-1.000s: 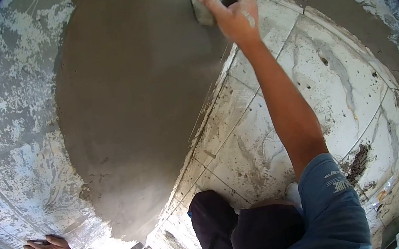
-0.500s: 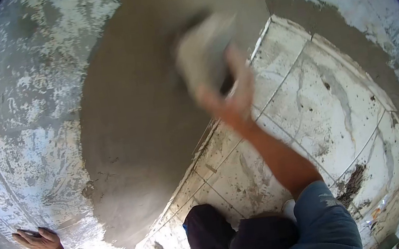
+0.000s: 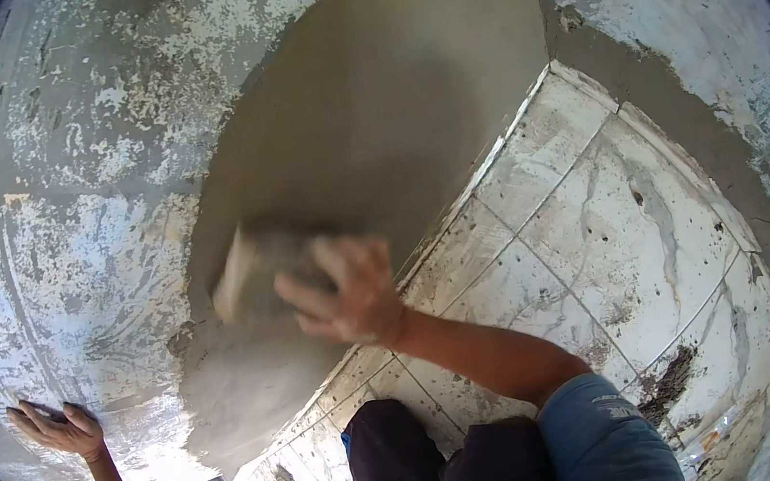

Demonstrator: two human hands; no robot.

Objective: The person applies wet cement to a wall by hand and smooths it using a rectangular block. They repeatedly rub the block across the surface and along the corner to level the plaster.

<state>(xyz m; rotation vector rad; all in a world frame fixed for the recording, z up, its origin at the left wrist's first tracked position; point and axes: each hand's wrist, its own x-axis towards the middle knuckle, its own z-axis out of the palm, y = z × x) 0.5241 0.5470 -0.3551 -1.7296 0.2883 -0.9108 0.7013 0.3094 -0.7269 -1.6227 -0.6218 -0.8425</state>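
My right hand (image 3: 348, 289) grips a flat float (image 3: 262, 266), blurred by motion, against the smooth grey plaster (image 3: 295, 145) on the wall. The float lies over the lower part of the plaster, near its left border. At the lower left, my left hand (image 3: 62, 431) rests on the patchy old wall surface (image 3: 92, 308) with its fingers spread. A dark gap shows between its fingers; nothing held can be made out there.
Dirty white floor tiles (image 3: 543, 259) run along the foot of the plastered wall, with a dark clump of debris (image 3: 669, 385) on them. My dark-clothed legs (image 3: 400, 462) are at the bottom. Another patchy wall (image 3: 679, 36) stands at the upper right.
My right hand and the float have swept from the top of the plaster down and left to its lower part. The view has shifted; my left hand stays on the wall.
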